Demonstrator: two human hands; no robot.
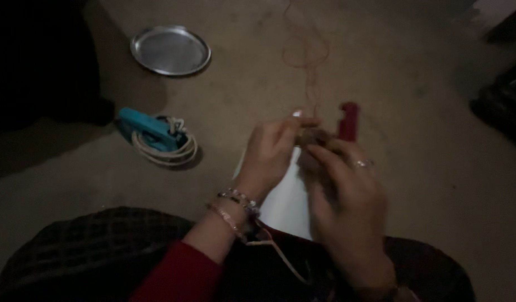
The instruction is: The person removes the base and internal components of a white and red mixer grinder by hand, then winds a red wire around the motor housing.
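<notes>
My left hand [272, 151] and my right hand [342, 190] meet in front of me over a white sheet [286, 204] on my lap. Between their fingertips sits a small brownish clump [314, 136] that both hands pinch. A thin reddish thread [308, 61] runs from it away across the floor in loose loops. A red tool [348, 120] stands up just behind my right fingers; whether they grip it is unclear. My left wrist wears beaded bracelets [235, 210], and my right hand has a ring [361, 164].
A round metal plate [170, 50] lies on the floor at upper left. A blue electric iron with a coiled white cord [157, 137] sits left of my hands. Dark objects stand at the right edge [501, 103]. The room is dim.
</notes>
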